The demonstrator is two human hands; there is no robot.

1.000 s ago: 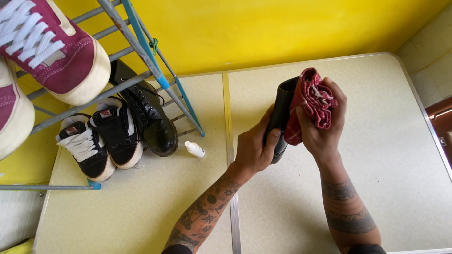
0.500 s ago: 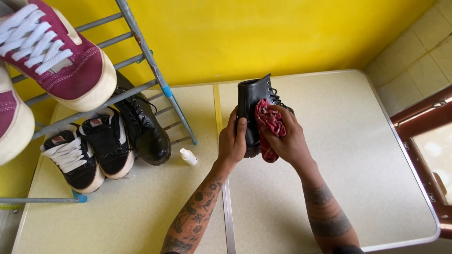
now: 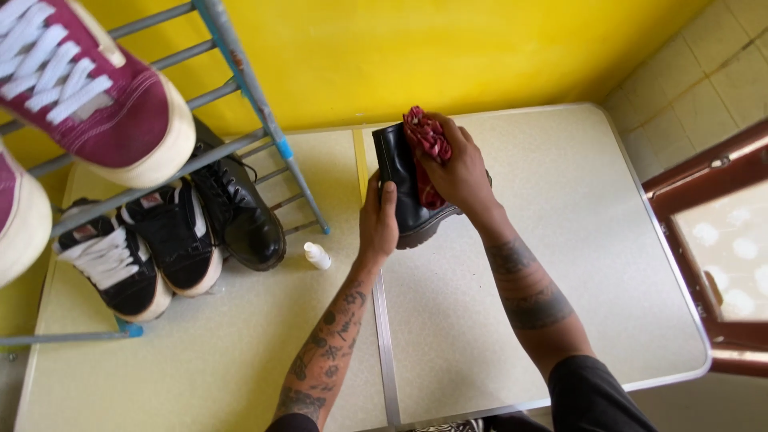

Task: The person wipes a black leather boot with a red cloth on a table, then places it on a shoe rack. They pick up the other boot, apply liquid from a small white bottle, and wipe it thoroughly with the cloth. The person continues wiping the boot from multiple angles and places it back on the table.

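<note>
A black leather boot (image 3: 402,182) stands on the pale folding table (image 3: 576,264), near the yellow wall. My left hand (image 3: 378,222) grips the boot's heel side from the left. Pressed against the boot's upper is a red patterned cloth (image 3: 426,142), bunched in my right hand (image 3: 462,174). Both forearms reach in from the bottom of the view.
A metal shoe rack (image 3: 264,120) stands on the table's left half, with maroon sneakers (image 3: 88,88) on top, black-and-white sneakers (image 3: 136,256) and another black boot (image 3: 240,212) below. A small white bottle (image 3: 317,255) lies beside it. A brown window frame (image 3: 704,232) is at right.
The boot has come down from being held up to resting on the table. My right hand with the cloth has shifted onto the boot's upper, and my view moved right.
</note>
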